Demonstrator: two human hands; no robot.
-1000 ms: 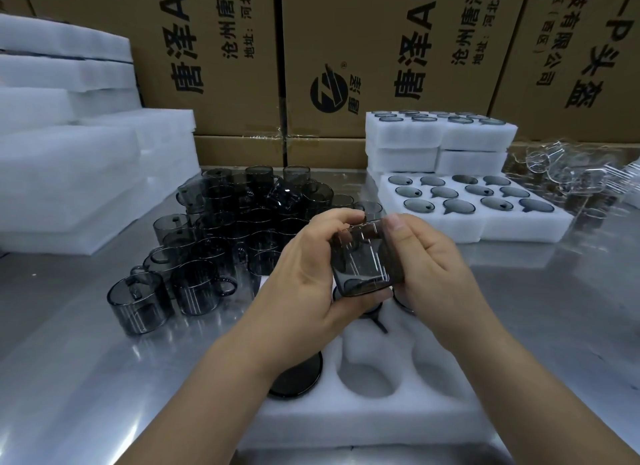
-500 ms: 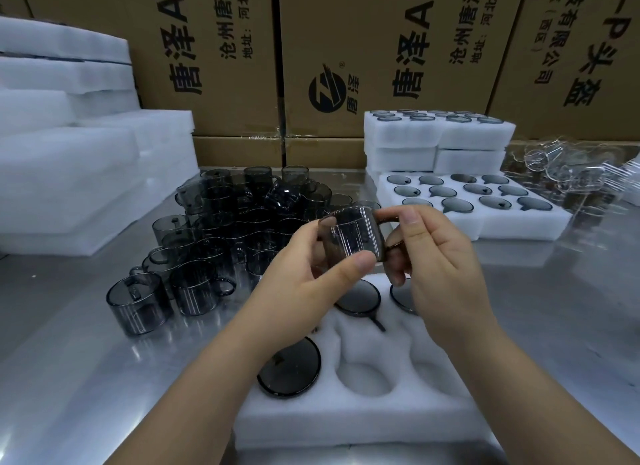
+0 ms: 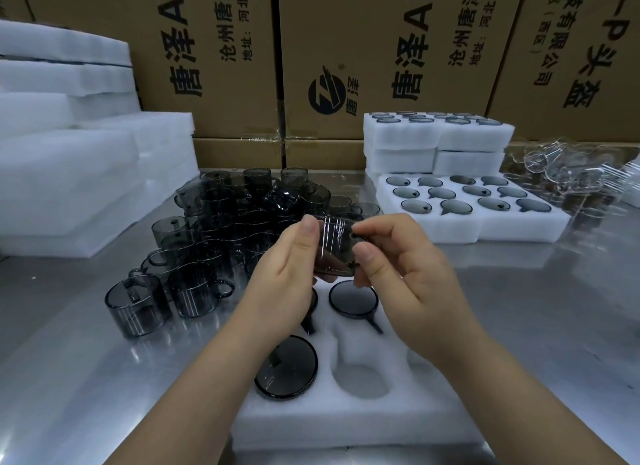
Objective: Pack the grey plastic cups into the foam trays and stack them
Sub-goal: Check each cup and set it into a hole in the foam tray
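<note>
Both hands hold one grey see-through cup [image 3: 334, 246] in the air above the near foam tray [image 3: 349, 419]. My left hand [image 3: 287, 274] grips its left side with thumb on top; my right hand [image 3: 398, 274] pinches its right side by the handle. The cup lies on its side. In the tray, cups sit upside down in pockets: one at the front left [image 3: 286, 367] and one further back [image 3: 353, 297]; a third is mostly hidden under my left hand. An empty pocket [image 3: 363, 378] lies in the middle. A heap of loose grey cups [image 3: 221, 229] stands to the left.
A filled foam tray [image 3: 471, 219] lies at the back right, with stacked filled trays [image 3: 436, 142] behind it. Empty foam sheets [image 3: 69, 174] are piled at the left. Clear plastic cups [image 3: 568, 174] lie at far right. Cardboard boxes [image 3: 381, 49] form the back wall. The table is shiny steel.
The cup has been lifted and turned between my hands, from upright near the tray to lying sideways higher up; my right hand has shifted to its handle side.
</note>
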